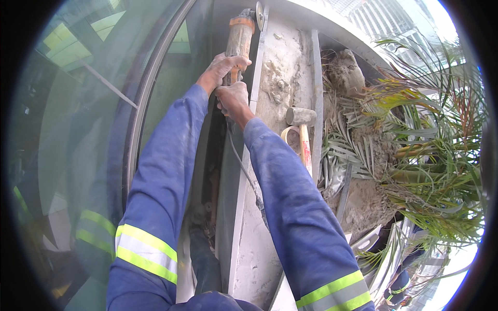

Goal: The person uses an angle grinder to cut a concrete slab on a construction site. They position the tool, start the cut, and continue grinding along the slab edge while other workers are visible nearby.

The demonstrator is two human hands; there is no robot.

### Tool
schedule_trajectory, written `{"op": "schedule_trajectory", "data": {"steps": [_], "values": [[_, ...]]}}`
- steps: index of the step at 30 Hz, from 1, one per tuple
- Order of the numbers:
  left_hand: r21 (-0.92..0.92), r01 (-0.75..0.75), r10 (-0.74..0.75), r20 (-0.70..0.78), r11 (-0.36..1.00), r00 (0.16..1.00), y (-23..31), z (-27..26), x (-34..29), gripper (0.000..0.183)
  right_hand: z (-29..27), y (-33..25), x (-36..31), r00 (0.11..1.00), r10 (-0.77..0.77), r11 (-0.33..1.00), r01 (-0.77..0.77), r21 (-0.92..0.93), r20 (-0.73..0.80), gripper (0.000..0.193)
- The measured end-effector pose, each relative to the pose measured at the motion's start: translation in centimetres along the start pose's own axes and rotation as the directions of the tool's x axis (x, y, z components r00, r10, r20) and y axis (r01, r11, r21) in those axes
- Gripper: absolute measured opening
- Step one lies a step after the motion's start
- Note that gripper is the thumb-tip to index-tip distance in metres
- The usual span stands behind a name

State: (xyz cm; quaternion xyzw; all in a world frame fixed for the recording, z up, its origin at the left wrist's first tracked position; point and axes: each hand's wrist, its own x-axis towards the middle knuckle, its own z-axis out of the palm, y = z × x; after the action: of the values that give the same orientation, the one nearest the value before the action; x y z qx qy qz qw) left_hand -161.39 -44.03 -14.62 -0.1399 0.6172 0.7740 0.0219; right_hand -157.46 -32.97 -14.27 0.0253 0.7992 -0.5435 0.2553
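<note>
Both my arms reach forward to a dusty orange angle grinder (pixel 240 40). My left hand (pixel 220 71) is wrapped round its body. Just behind, my right hand (pixel 234 99) grips the rear end. The grinder's disc (pixel 260 15) stands edge-up at the far end, beside the metal edging of a pale ledge; I cannot tell whether it touches. A power cord (pixel 239 160) runs back from the tool, under my right forearm. To the right of my right hand, a mallet (pixel 301 117) with a wooden, red-marked handle lies on the ledge, next to a beige ring-shaped roll (pixel 290 136).
A glass wall (pixel 78 129) with a dark frame (pixel 142 98) rises close on my left. The dusty ledge (pixel 258 249) runs away from me. Right of it are a rough lump (pixel 346 73), soil and palm fronds (pixel 441 179). Another person's sleeve (pixel 400 284) shows at lower right.
</note>
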Motion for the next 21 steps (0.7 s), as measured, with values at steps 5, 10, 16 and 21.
{"op": "schedule_trajectory", "data": {"steps": [5, 10, 16, 21], "values": [[-0.020, -0.005, 0.005, -0.007, 1.000, 1.000, 0.5, -0.4, 0.6, 0.059, 0.1, -0.7, 0.5, 1.000, -0.013, 1.000, 0.013, 0.001, 0.012, 0.028], [-0.023, 0.025, -0.026, -0.014, 0.999, 1.000, 1.8, 0.4, 0.7, 0.054, -0.3, -1.4, 1.1, 0.999, 0.032, 0.998, -0.033, 0.058, 0.017, 0.014], [-0.023, 0.017, -0.018, -0.007, 1.000, 1.000, 1.7, 0.3, 1.4, 0.055, -0.3, -1.3, 1.8, 0.999, 0.035, 0.997, -0.036, 0.067, 0.010, 0.020], [0.020, -0.001, 0.001, -0.019, 1.000, 1.000, 1.3, 0.3, 1.9, 0.056, -0.2, -0.8, 2.4, 0.999, 0.030, 0.998, -0.031, 0.060, 0.028, 0.027]]}}
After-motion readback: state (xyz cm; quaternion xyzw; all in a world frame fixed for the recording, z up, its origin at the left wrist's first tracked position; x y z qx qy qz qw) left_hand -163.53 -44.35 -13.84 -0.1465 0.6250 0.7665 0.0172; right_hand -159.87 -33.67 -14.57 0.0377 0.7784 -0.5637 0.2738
